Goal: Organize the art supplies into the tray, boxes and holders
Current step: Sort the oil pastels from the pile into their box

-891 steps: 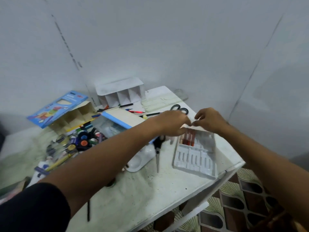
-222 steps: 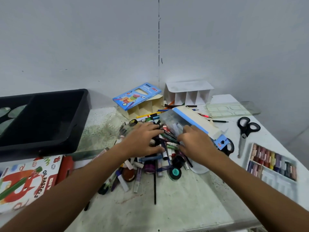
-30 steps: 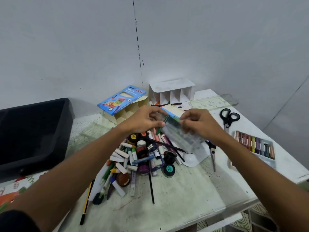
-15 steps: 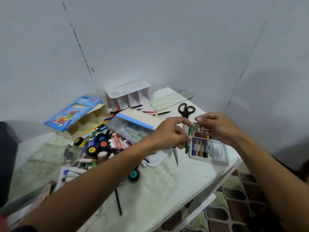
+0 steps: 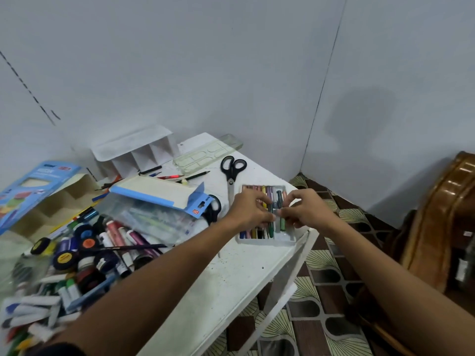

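Hovering over the white pastel tray (image 5: 266,242) at the table's right corner, both hands meet with fingers curled. The left hand (image 5: 250,210) and right hand (image 5: 305,214) seem to pinch a dark green stick (image 5: 270,223) between them, right above the row of coloured pastels, but the fingertips overlap so I honestly can't tell which hand has the real grip. The knuckles cover the tray's middle, so only the sticks' top and bottom ends show. Black scissors (image 5: 232,170) lie just left of the tray. The pile of paint tubes and jars (image 5: 84,255) on the left is blurry and cut off at the frame edge. A clear pouch with a blue flap (image 5: 156,209) lies on top of it.
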The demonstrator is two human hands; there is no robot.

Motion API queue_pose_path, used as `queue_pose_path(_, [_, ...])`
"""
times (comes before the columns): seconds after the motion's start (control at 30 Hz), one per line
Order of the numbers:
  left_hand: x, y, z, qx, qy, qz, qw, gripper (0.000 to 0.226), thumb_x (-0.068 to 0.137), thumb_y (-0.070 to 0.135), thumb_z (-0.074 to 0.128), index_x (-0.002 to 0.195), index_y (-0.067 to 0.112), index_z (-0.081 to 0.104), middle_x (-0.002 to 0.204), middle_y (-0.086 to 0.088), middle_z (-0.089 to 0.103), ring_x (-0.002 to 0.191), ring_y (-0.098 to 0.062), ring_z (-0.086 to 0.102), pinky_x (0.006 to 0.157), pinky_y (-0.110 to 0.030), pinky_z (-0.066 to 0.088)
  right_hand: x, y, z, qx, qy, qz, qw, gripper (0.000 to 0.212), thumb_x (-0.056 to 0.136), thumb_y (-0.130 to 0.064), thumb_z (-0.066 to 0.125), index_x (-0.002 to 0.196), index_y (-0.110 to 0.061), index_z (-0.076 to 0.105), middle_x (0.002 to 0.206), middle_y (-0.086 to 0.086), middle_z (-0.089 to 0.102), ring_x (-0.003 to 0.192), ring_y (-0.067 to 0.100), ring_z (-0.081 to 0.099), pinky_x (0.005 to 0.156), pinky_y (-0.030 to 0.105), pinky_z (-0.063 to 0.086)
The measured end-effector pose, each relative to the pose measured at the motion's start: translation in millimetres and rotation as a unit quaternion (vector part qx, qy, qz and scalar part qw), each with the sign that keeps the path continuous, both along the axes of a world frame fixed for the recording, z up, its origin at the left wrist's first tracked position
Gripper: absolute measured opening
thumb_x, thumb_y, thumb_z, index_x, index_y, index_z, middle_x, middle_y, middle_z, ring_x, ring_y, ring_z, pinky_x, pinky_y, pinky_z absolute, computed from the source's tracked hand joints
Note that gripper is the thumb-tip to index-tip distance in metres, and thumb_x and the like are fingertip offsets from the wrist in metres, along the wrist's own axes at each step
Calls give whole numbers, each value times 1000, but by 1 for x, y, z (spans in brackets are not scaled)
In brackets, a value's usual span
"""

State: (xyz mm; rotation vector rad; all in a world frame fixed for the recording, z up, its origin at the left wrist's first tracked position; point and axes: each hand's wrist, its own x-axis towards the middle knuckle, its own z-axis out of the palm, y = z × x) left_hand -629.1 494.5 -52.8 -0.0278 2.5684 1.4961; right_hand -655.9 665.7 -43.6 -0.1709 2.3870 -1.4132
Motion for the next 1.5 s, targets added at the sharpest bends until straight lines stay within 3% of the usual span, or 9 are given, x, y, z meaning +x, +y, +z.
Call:
queue_pose_path(0.13, [-4,4,-2,-41,7,-11,999,42,75,7,82,113,3,66,76,-7,70,52,-8,65,51,-17,52,-6,-6,-1,62,17,18,998,16,77,-5,78,74,-8,63,65,9,68,51,18,66,48,28,53])
queue_pose_path(0.23, [-7,4,-4,-105,40,-32,993,48,71,17,86,114,5,68,83,-5,71,68,-13,68,64,-20,54,-7,-6,-1,75,15,30,997,12,79,-3,76,74,-7,66,67,12,69,53,21,68,53,32,59])
queue_pose_path(0.33, [-9,2,-7,-156,70,-54,984,53,70,27,87,116,7,69,79,-1,67,67,-9,61,64,-19,47,-7,-8,-3,96,21,51,994,6,82,-4,73,76,-4,71,69,14,71,57,21,70,59,33,61])
queue_pose_path(0.43, [-7,-3,-11,-191,118,-86,971,53,72,34,85,115,9,70,84,-2,68,73,-14,61,67,-28,51,-8,-10,-4,107,18,67,992,2,83,-3,73,84,-1,73,73,17,72,61,25,72,63,36,61])
queue_pose_path(0.6, [1,-20,-21,-260,269,-196,906,34,82,39,74,108,17,74,107,0,67,101,-14,54,82,-34,49,-11,-10,-4,120,10,78,990,3,82,-1,72,80,-3,71,72,18,71,59,25,71,58,33,60])
queue_pose_path(0.77, [5,-32,-29,-342,291,-275,850,37,93,43,53,121,22,68,132,2,61,128,-23,47,97,-48,42,-12,-10,-2,134,12,82,987,15,82,-2,73,73,-10,64,66,11,68,46,14,62,42,19,47])
queue_pose_path(0.97, [2,-41,-32,-387,331,-308,804,42,94,43,42,126,26,63,134,-3,58,129,-26,44,93,-51,43,-15,-11,1,186,30,109,976,24,75,-8,80,63,-18,62,72,1,64,66,14,58,57,26,45])
queue_pose_path(1.23, [4,-49,-41,-405,335,-315,790,49,99,47,33,135,22,55,145,-6,49,137,-29,38,97,-50,43,-14,-12,6,198,26,110,974,23,71,-12,83,63,-16,62,79,3,65,78,19,57,73,38,50])
queue_pose_path(1.5, [9,-42,-42,-398,333,-293,803,52,97,48,35,131,17,60,140,-2,54,135,-26,39,100,-49,41,-14,-14,5,205,13,111,972,25,73,-10,82,63,-17,60,74,-1,59,69,14,52,58,27,42])
